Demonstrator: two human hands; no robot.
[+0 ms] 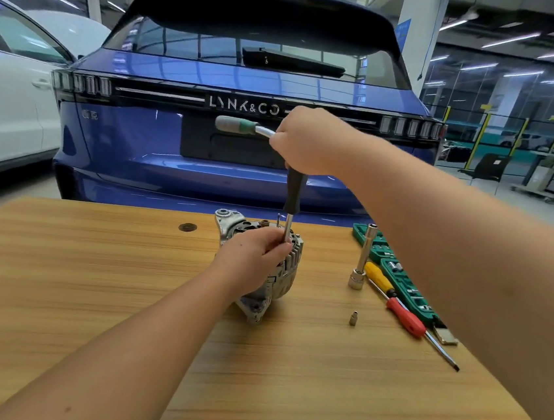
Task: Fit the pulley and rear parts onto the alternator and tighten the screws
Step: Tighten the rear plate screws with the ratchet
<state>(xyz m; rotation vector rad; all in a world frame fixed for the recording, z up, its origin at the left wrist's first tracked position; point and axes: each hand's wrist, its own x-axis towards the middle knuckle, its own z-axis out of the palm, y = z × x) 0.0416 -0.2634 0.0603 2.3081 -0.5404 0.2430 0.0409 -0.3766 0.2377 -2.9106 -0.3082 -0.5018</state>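
The alternator (pixel 262 270), a ribbed silver-grey casting with mounting lugs, stands on the wooden surface (pixel 89 292). The left hand (pixel 251 258) grips its top and pinches the one steel shaft of the black-handled driver (pixel 293 194). The right hand (pixel 305 141) is curled round that driver's top together with a ratchet handle (pixel 240 125). Right of the alternator lie two screwdrivers (pixel 406 317), one extension bar (pixel 363 258), one small socket (pixel 353 318), and an open green case (pixel 398 277) holding sockets.

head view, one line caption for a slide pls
Left hand steadies alternator; right hand drives upright ratchet tool.
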